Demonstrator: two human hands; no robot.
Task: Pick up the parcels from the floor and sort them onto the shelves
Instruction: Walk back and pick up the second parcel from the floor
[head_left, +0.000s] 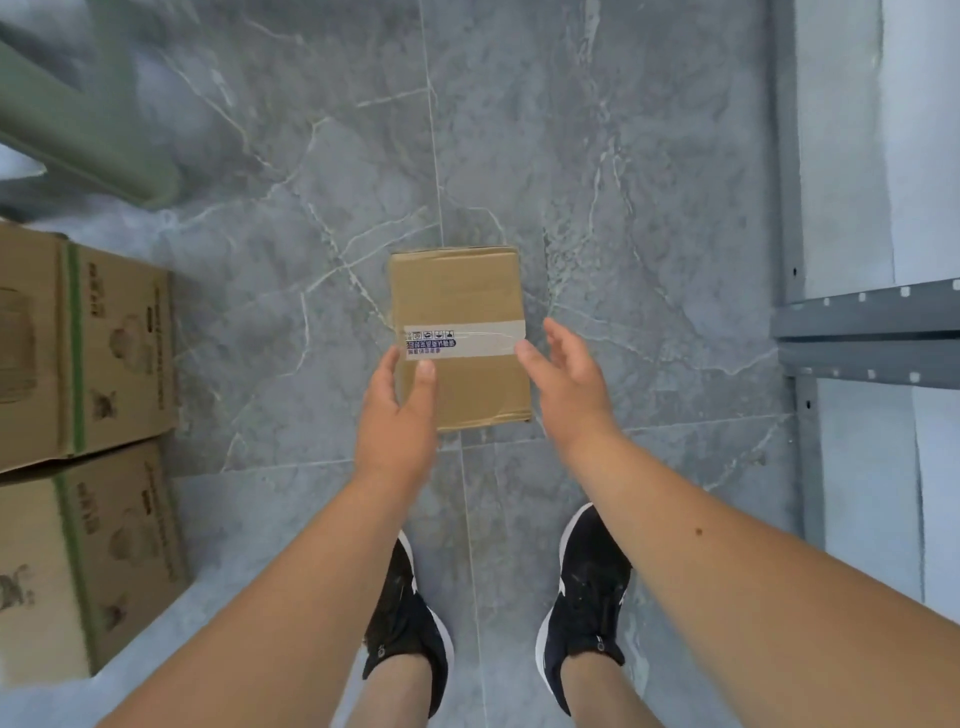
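A small brown cardboard parcel (460, 296) with a strip of printed tape across it lies on the grey marble floor in front of my feet. My left hand (397, 415) is at its near left corner, thumb over the top face and fingers beside the left edge, not closed on it. My right hand (563, 379) hovers by the parcel's right edge, fingers spread, thumb tip touching or almost touching the taped edge. Both hands hold nothing. A grey metal shelf unit (862, 317) with pale boards stands at the right.
Two large printed cardboard boxes (119, 353) stand along the left. A green blurred object (88, 119) leans at the upper left. My black shoes (587, 597) stand just behind the parcel. Bare floor tiles (597, 156) stretch beyond it.
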